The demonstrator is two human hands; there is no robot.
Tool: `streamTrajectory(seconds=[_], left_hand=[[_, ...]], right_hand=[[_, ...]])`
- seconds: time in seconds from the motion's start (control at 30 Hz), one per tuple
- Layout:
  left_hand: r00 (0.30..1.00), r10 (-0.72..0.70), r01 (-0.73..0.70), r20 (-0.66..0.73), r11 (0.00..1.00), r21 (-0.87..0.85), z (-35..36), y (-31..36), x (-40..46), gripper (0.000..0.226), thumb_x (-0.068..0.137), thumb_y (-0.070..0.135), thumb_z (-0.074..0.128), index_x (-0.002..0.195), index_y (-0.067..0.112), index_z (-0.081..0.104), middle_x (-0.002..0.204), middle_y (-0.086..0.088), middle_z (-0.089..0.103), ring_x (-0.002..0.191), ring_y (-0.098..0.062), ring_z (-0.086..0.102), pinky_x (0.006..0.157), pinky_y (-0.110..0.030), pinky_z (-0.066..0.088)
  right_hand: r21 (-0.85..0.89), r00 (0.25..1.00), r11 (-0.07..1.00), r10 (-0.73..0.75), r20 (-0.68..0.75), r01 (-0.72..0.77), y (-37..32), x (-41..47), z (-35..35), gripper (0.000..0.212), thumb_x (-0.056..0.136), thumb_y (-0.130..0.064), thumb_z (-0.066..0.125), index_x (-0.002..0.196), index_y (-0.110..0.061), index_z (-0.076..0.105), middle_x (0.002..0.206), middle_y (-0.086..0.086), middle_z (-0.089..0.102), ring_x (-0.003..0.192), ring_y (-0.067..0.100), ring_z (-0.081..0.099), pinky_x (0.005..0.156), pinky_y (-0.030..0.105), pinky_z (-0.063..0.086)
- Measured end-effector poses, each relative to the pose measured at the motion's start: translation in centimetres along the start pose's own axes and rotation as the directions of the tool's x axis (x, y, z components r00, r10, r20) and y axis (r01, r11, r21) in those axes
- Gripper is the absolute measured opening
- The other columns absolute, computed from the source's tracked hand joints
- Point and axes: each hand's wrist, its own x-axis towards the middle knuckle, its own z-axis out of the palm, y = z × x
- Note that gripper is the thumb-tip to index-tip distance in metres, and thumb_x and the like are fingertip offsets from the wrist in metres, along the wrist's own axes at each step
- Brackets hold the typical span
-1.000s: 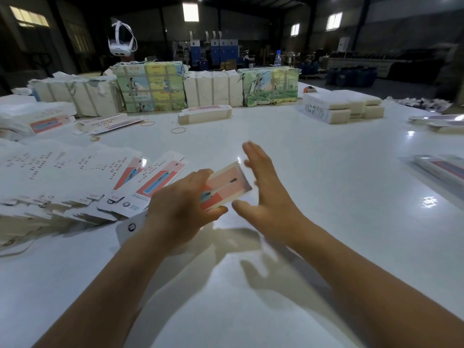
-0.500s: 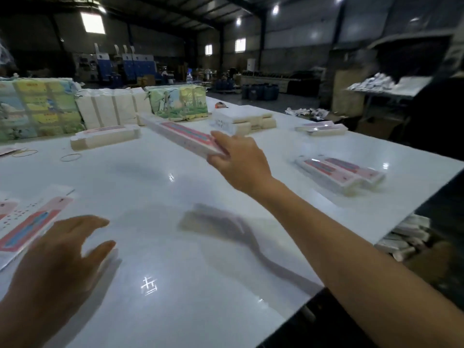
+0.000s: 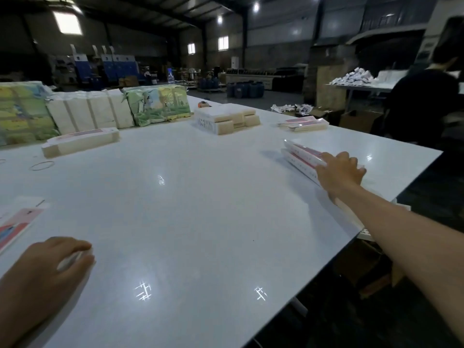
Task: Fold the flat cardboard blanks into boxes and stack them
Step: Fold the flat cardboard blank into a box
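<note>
The right hand point(image 3: 339, 173) lies curled over a folded box point(image 3: 305, 156), setting it on the stack point(image 3: 293, 160) near the table point(image 3: 200, 222) edge. The left hand point(image 3: 47, 270) rests loosely curled on the table beside the blanks point(image 3: 17, 222), gripping nothing visible. A crooked release could slide the box off the stack.

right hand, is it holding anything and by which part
The right hand rests on the near end of the top folded box on the stack; whether its fingers curl around it cannot be told.
</note>
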Motion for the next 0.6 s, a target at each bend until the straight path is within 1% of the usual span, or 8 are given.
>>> streamTrajectory(seconds=[0.1,0.17,0.23,0.3,0.37,0.43,0.53,0.6], left_hand=[[0.997,-0.061,0.058,-0.038,0.996,-0.066,-4.2,7.5,-0.7,0.021,0.078,0.057,0.050,0.089,0.043,0.062,0.092,0.020,0.061,0.086,-0.009,0.056,0.078,-0.037,0.048],[0.996,-0.053,0.046,-0.072,0.994,-0.097,-6.3,11.2,-1.3,0.012,0.080,0.037,0.062,0.088,0.030,0.068,0.090,0.005,0.066,0.085,-0.020,0.058,0.079,-0.043,0.048],[0.995,-0.090,0.085,-0.043,0.989,-0.119,-7.2,12.8,-1.7,0.010,0.082,0.017,0.069,0.091,0.016,0.071,0.094,-0.002,0.067,0.089,-0.024,0.058,0.082,-0.041,0.046],[0.993,-0.113,0.107,-0.044,0.986,-0.127,-7.5,13.2,-2.1,0.012,0.083,0.013,0.067,0.095,0.013,0.070,0.096,-0.001,0.065,0.092,-0.021,0.056,0.083,-0.035,0.042],[0.992,-0.112,0.102,-0.060,0.984,-0.148,-7.6,13.2,-2.3,0.012,0.084,0.014,0.065,0.096,0.014,0.069,0.097,0.002,0.063,0.092,-0.019,0.054,0.083,-0.032,0.041],[0.991,-0.111,0.098,-0.068,0.980,-0.172,-7.7,13.2,-2.6,0.010,0.085,0.015,0.064,0.094,0.016,0.068,0.096,0.004,0.063,0.092,-0.018,0.054,0.083,-0.031,0.041],[0.990,-0.122,0.106,-0.069,0.974,-0.199,-8.1,13.3,-2.8,0.009,0.086,0.016,0.061,0.093,0.016,0.068,0.096,0.004,0.064,0.092,-0.018,0.054,0.085,-0.031,0.042],[0.989,-0.128,0.110,-0.080,0.974,-0.200,-8.1,13.5,-2.9,0.011,0.087,0.017,0.060,0.095,0.016,0.068,0.096,0.004,0.064,0.093,-0.016,0.054,0.085,-0.031,0.043]], right_hand=[[0.064,0.997,0.996,-0.065,-0.046,0.067,-2.6,-0.4,-2.4,0.048,0.096,-0.038,0.043,0.142,-0.025,0.036,0.149,0.013,0.025,0.135,0.033,0.022,0.107,0.053,0.022],[0.177,0.968,0.957,-0.205,-0.144,0.229,-6.3,-2.1,-4.3,0.047,0.095,-0.034,0.046,0.140,-0.022,0.042,0.151,0.011,0.027,0.137,0.032,0.021,0.108,0.051,0.021],[0.297,0.903,0.856,-0.369,-0.220,0.423,-11.0,-5.1,-5.8,0.041,0.094,-0.030,0.049,0.134,-0.021,0.051,0.146,0.010,0.037,0.133,0.030,0.030,0.106,0.047,0.025],[0.410,0.809,0.700,-0.534,-0.244,0.585,-15.6,-9.4,-6.4,0.037,0.093,-0.027,0.052,0.128,-0.021,0.058,0.142,0.008,0.045,0.129,0.028,0.037,0.104,0.044,0.031],[0.476,0.691,0.542,-0.687,-0.224,0.693,-19.5,-14.1,-6.1,0.034,0.093,-0.026,0.052,0.125,-0.022,0.061,0.140,0.004,0.047,0.128,0.026,0.040,0.104,0.042,0.033],[0.464,0.576,0.458,-0.804,-0.147,0.758,-22.6,-18.1,-4.9,0.033,0.094,-0.027,0.049,0.124,-0.023,0.061,0.138,0.002,0.049,0.126,0.025,0.041,0.103,0.041,0.035],[0.388,0.466,0.438,-0.884,0.025,0.811,-25.4,-22.2,-2.4,0.033,0.097,-0.028,0.041,0.123,-0.022,0.061,0.132,0.003,0.052,0.121,0.026,0.044,0.097,0.038,0.038],[0.359,0.434,0.427,-0.899,0.064,0.830,-25.6,-23.6,-1.2,0.032,0.097,-0.027,0.037,0.117,-0.020,0.062,0.126,0.003,0.054,0.114,0.025,0.046,0.092,0.036,0.038]])
